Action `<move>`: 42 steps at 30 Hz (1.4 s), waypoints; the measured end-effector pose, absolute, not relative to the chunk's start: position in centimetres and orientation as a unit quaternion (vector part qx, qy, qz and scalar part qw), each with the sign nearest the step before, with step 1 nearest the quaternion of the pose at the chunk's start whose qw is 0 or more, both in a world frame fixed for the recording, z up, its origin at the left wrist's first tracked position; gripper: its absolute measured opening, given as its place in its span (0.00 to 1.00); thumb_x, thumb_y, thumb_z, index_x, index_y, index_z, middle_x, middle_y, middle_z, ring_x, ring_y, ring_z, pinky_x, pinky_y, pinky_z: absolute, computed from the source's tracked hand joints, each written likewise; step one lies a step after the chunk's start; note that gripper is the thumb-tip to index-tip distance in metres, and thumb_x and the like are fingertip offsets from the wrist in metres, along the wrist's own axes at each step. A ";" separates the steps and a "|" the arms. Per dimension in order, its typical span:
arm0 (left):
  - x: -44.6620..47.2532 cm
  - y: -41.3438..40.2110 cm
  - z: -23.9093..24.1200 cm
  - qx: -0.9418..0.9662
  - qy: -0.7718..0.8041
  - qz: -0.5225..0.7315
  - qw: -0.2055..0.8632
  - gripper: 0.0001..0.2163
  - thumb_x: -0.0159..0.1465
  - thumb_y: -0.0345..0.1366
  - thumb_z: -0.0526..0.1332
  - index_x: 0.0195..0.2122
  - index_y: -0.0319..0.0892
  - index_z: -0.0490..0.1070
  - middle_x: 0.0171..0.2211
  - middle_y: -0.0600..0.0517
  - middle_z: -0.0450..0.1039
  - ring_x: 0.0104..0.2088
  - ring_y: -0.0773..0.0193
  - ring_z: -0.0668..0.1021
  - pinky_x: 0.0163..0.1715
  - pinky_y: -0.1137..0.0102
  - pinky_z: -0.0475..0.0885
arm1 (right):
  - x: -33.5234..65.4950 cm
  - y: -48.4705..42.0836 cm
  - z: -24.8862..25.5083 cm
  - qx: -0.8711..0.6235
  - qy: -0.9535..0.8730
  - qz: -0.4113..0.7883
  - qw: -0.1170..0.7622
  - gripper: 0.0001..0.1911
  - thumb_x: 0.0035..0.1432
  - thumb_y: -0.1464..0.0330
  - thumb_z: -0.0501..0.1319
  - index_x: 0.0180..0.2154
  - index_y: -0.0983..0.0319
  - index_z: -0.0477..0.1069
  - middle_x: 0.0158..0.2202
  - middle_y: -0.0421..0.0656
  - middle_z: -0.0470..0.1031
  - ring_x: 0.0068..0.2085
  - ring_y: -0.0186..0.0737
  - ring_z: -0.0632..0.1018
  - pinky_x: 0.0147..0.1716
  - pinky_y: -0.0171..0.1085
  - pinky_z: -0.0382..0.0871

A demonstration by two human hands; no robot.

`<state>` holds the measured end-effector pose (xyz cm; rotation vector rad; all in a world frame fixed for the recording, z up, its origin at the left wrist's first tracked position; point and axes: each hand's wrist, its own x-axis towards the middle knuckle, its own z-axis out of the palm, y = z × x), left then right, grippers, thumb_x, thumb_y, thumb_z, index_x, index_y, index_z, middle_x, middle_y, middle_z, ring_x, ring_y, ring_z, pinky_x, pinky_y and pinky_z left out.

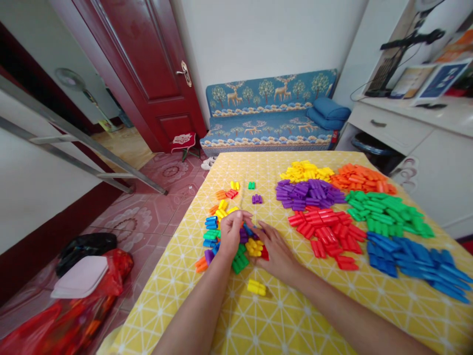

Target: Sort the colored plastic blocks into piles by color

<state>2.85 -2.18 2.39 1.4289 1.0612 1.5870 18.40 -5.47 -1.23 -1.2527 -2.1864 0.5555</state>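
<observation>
A mixed heap of small plastic building pieces, like short paired tubes, lies in front of me. My left hand is over the heap with fingers curled together; what they hold, if anything, is hidden. Reaching in from the right, my right hand has its fingers apart over the heap's edge, close to a yellow cluster and a red piece. Green pieces sit between my wrists. Nearer to me lies a separate yellow piece. Blue pieces show left of my left hand.
Sorted piles spread over the table's right side: yellow, purple, orange, red, green and blue. A purple piece and a green piece lie beyond my hands on the yellow tablecloth.
</observation>
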 end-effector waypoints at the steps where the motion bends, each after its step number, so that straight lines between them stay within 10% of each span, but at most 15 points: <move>1: 2.8 -2.1 2.7 0.525 0.395 0.643 0.393 0.20 0.68 0.47 0.50 0.33 0.38 0.75 0.22 0.52 0.73 0.25 0.66 0.75 0.32 0.70 0.72 | 18.1 -4.8 -1.1 -0.468 -0.813 0.195 0.287 0.38 0.45 0.66 0.68 0.59 0.55 0.62 0.62 0.49 0.60 0.62 0.53 0.62 0.60 0.53 0.57; 9: -4.3 -0.1 4.8 0.424 0.494 0.701 0.293 0.16 0.60 0.47 0.60 0.34 0.39 0.76 0.28 0.50 0.77 0.33 0.64 0.79 0.40 0.69 0.73 | 17.7 -4.0 -1.9 -0.479 -0.784 0.195 0.344 0.29 0.49 0.70 0.64 0.55 0.58 0.66 0.58 0.48 0.65 0.58 0.49 0.66 0.58 0.50 0.61; 13: -8.0 1.1 2.2 0.444 0.611 0.596 0.272 0.16 0.60 0.44 0.60 0.43 0.41 0.76 0.46 0.46 0.77 0.53 0.56 0.74 0.56 0.61 0.65 | 17.8 -3.7 -2.4 -0.479 -0.756 0.223 0.386 0.27 0.51 0.73 0.60 0.55 0.58 0.65 0.57 0.48 0.66 0.58 0.48 0.67 0.58 0.50 0.61; 21: -4.4 1.3 -0.5 0.636 0.577 0.429 0.280 0.20 0.57 0.40 0.64 0.51 0.44 0.73 0.60 0.44 0.64 0.61 0.52 0.65 0.62 0.56 0.57 | 17.8 -3.4 -2.9 -0.492 -0.730 0.216 0.422 0.34 0.47 0.78 0.56 0.59 0.63 0.60 0.60 0.52 0.62 0.61 0.48 0.63 0.61 0.51 0.58; 34: 0.0 -0.9 2.3 0.761 0.441 0.445 0.167 0.08 0.62 0.36 0.61 0.42 0.47 0.77 0.50 0.49 0.74 0.54 0.56 0.72 0.58 0.55 0.63 | 17.9 -3.1 -1.9 -0.490 -0.713 0.203 0.460 0.25 0.48 0.79 0.54 0.50 0.61 0.67 0.49 0.49 0.69 0.53 0.46 0.70 0.56 0.49 0.64; 42: 0.1 -0.8 1.7 0.824 0.462 0.300 0.134 0.18 0.56 0.42 0.67 0.48 0.49 0.75 0.47 0.49 0.77 0.54 0.52 0.71 0.56 0.55 0.62 | 18.2 -3.3 -1.8 -0.507 -0.723 0.179 0.433 0.15 0.50 0.78 0.57 0.39 0.59 0.72 0.41 0.46 0.73 0.46 0.47 0.72 0.49 0.48 0.67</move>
